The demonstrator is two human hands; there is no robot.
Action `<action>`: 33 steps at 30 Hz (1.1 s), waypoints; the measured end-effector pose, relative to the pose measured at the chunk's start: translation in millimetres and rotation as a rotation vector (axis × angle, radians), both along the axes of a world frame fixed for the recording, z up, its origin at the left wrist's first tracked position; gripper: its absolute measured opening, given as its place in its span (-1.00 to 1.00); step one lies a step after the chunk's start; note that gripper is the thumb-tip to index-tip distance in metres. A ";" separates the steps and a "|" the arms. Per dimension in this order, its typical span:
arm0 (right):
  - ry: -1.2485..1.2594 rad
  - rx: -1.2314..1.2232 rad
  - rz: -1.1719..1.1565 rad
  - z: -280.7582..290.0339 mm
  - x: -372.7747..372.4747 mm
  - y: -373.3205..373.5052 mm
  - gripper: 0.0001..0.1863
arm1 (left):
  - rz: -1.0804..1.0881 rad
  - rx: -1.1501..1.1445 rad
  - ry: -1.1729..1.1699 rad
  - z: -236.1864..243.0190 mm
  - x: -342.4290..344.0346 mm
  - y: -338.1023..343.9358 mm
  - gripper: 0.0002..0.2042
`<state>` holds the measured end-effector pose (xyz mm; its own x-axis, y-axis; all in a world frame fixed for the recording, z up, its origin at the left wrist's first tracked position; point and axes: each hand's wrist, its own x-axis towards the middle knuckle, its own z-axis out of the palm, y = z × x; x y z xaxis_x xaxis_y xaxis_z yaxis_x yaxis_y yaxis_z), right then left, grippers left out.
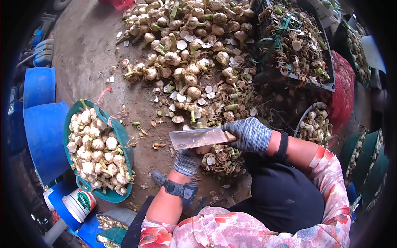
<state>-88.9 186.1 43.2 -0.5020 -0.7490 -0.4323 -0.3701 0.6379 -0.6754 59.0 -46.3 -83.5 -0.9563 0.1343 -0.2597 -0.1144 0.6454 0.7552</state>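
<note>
My right hand (250,134), in a grey knit glove, is wrapped round the wooden handle of a cleaver (196,138). Its broad, dirt-smeared blade points left and lies across the top of my left hand (187,162), also gloved. The blade hides most of the left fingers. Beside them, just under the blade's lower edge, shows part of a garlic bulb (203,149), which my left hand appears to grip. In front of the hands spreads a big heap of garlic bulbs (192,80) with short stalks, mixed with cut white root discs. Trimmings (223,161) pile up below the blade.
On the left stands a green tub (127,144) full of trimmed garlic, next to blue containers (45,138) and a white bucket (76,206). A black crate (329,84) of roots and scraps is at the far right, near a red mesh sack (343,91) and another garlic-filled container (314,124).
</note>
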 end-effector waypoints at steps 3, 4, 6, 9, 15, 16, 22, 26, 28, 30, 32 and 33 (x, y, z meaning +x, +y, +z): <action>0.004 0.025 0.026 8.1 -2.5 -1.8 -0.70 | -0.126 -0.208 0.246 14.5 -6.7 -8.9 -0.62; 0.006 0.026 0.022 8.5 -3.8 -0.6 -0.70 | -0.129 -0.206 0.248 24.7 -11.4 -6.6 -0.62; 0.004 -0.006 0.032 8.4 -5.1 1.0 -0.69 | -0.177 -0.573 0.706 44.1 -16.6 -3.7 -0.70; -0.207 0.177 -0.174 -30.2 -17.9 17.9 -0.64 | 0.391 0.653 -0.293 112.7 -40.2 9.1 -0.78; -0.290 -0.271 -0.380 4.6 -14.9 5.6 -0.41 | 0.272 0.509 -0.128 113.8 -55.9 20.7 -0.62; -0.299 -0.370 -0.343 18.8 -17.3 -5.1 -0.42 | 0.257 0.487 -0.035 111.4 -57.4 22.1 -0.52; -0.467 -0.432 -0.523 -1.4 -21.6 -13.2 -0.56 | 0.398 0.691 0.190 108.8 -62.5 32.4 -0.43; -0.462 -0.419 -0.557 -29.4 -8.4 -10.4 -0.58 | 0.601 1.512 -0.319 109.3 -67.3 45.2 -0.39; -0.423 -0.474 -0.557 -34.0 -1.1 -12.7 -0.58 | 0.649 1.527 -0.305 101.0 -66.3 42.5 -0.40; -0.321 -0.414 -0.453 -26.8 0.2 -14.0 -0.57 | 0.586 1.548 -0.341 102.2 -69.0 39.8 -0.41; -0.312 -0.394 -0.465 -23.0 0.4 -13.9 -0.55 | 0.567 1.497 -0.300 95.8 -68.2 41.4 -0.40; -0.271 -0.372 -0.459 -20.6 0.1 -13.8 -0.55 | 0.593 1.513 -0.315 104.8 -64.2 45.1 -0.40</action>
<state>-88.8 172.3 22.6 -0.7164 -0.6085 -0.3414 0.0989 0.3958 -0.9130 -5.2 -1.2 21.2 -0.9019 0.0884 -0.4227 -0.3209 -0.7922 0.5191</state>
